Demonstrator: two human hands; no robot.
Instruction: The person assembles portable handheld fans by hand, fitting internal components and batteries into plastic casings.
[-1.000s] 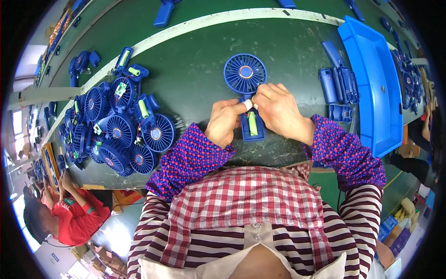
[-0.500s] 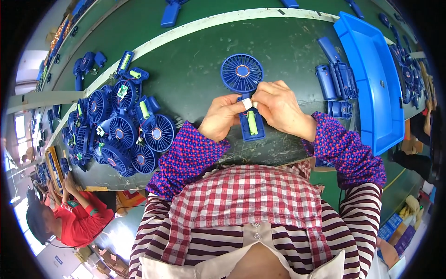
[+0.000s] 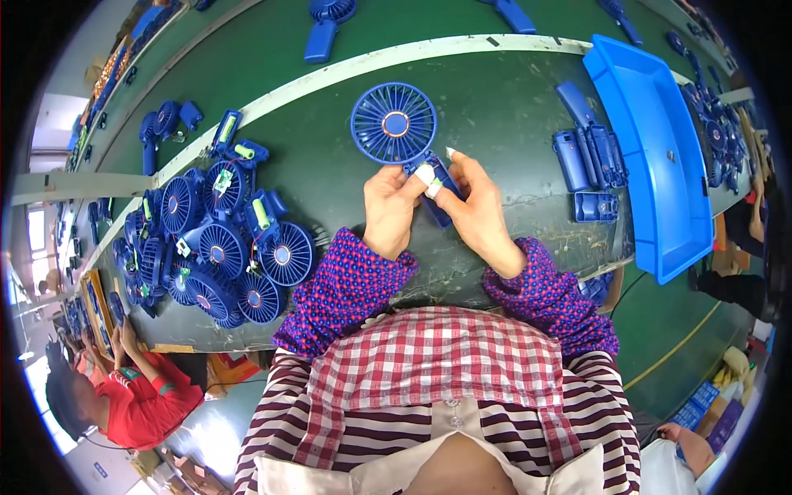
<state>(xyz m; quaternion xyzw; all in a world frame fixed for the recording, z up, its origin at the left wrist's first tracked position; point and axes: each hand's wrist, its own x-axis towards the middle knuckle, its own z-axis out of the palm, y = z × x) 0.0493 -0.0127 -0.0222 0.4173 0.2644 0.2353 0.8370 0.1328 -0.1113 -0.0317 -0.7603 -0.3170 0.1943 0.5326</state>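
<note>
A blue handheld fan (image 3: 368, 124) is held in front of me, its round grille pointing away and its handle tilted down to the right. My left hand (image 3: 391, 206) grips the handle just below the grille, its thumb wrapped in white and lying over the top of the handle. My right hand (image 3: 481, 216) holds the handle's side, with the thumb pressed on its face and a white-tipped index finger sticking up. Part of a pale green battery shows by the thumbs; the hands hide most of the handle's inside.
On the left lies a heap of blue fans (image 3: 221, 245), several with open handles showing green batteries. Blue handle covers (image 3: 569, 161) lie at right, beside a blue plastic tray (image 3: 648, 165). Past the white strip (image 3: 396, 54) lie more fans. At lower left sits a person in red (image 3: 153, 404).
The fan has shifted left and its handle has turned from upright to tilted. My right hand has moved lower along the handle, and the battery is now mostly covered.
</note>
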